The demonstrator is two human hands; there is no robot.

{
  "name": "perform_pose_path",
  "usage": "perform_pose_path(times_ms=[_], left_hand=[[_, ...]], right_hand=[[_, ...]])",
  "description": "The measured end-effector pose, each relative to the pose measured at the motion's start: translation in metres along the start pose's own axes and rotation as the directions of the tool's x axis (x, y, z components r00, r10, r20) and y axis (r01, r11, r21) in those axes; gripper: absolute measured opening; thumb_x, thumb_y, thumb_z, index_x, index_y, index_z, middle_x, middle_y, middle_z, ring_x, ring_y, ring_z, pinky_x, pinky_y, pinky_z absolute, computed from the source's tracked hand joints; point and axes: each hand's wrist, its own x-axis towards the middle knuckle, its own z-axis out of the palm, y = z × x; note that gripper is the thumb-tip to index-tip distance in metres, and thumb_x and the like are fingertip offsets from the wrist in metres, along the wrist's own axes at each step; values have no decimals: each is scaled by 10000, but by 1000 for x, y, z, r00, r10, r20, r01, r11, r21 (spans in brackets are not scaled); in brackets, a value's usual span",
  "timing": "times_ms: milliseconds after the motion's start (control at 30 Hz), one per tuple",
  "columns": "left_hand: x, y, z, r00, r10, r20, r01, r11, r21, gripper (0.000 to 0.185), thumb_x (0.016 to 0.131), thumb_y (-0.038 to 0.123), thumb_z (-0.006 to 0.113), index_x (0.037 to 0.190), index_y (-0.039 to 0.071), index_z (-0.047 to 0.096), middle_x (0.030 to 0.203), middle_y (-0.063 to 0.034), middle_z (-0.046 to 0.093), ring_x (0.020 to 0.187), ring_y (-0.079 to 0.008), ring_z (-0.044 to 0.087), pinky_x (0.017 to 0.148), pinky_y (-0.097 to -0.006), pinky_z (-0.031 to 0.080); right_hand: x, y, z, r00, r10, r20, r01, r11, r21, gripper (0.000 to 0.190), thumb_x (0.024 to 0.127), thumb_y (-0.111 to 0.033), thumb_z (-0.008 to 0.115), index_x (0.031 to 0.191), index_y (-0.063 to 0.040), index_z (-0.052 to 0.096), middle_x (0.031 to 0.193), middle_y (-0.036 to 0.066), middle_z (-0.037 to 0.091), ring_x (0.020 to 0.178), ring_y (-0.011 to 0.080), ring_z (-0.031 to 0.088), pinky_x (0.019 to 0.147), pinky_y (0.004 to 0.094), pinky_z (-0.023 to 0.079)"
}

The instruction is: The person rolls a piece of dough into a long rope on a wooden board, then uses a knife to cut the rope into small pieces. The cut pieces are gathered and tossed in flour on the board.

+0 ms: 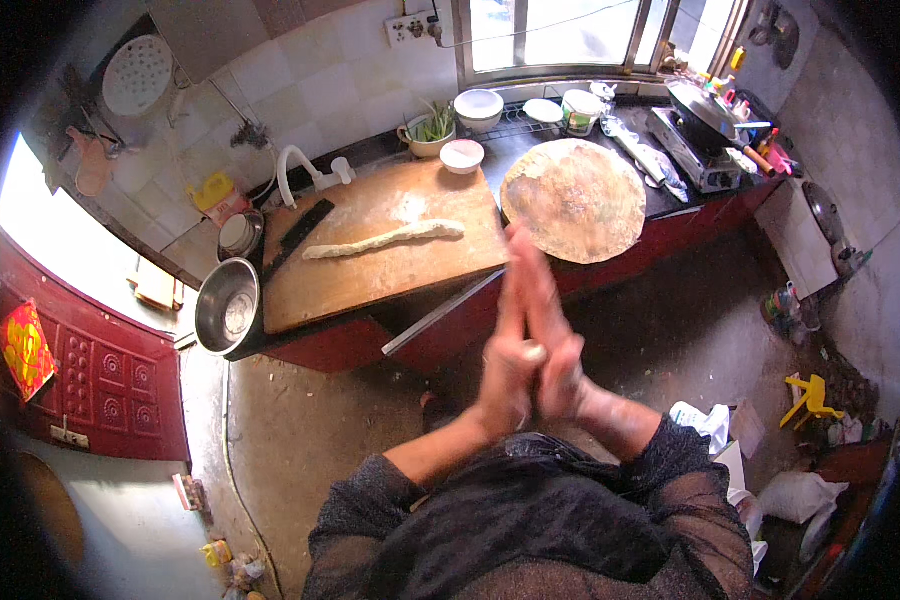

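Observation:
My left hand (504,367) and my right hand (559,352) are pressed palm to palm in front of my body, fingers straight and pointing away from me. Both are blurred, and the space between the palms is hidden. Beyond them, a long rope of dough (386,240) lies across a floured wooden board (375,289), touched by neither hand. A dark-bladed knife or cleaver (300,232) rests on the board's left part. Right of the board, close past my fingertips, is a large round board or lid (574,199) with a pale, worn surface.
A steel basin (227,307) stands at the board's left end. Behind the board are a white faucet (300,169), a small white bowl (462,156) and a pot of green stalks (429,135). A lidded wok (709,112) sits on a gas stove (694,150) at the right.

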Motion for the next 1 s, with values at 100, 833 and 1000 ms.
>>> perform_pose_path(times_ms=[100,833,1000], left_hand=[[-26,11,21,999,39,34,-40,999,36,655,1047,344,501,1554,10,257,1654,-240,76,1534,-327,88,1216,-440,123],[9,7,-63,944,-186,273,227,966,-127,471,975,457,615,1116,22,724,1251,-171,666,1335,-239,501,1105,-397,374],[2,28,-46,922,-386,-44,362,895,-263,431,1021,366,591,677,122,499,548,53,430,460,-63,374,428,-254,282]], right_hand=[[21,0,-4,960,51,-277,-54,999,-1,929,976,-717,218,1579,-12,159,1656,167,139,1544,274,61,1241,438,-10],[-54,38,-8,727,518,451,-575,818,-12,222,926,-77,604,1138,-12,600,1074,99,614,1049,191,599,878,371,504],[-57,38,-14,487,702,519,-811,584,-30,284,968,-192,618,1192,-18,604,1090,103,656,1047,165,581,890,333,494]])
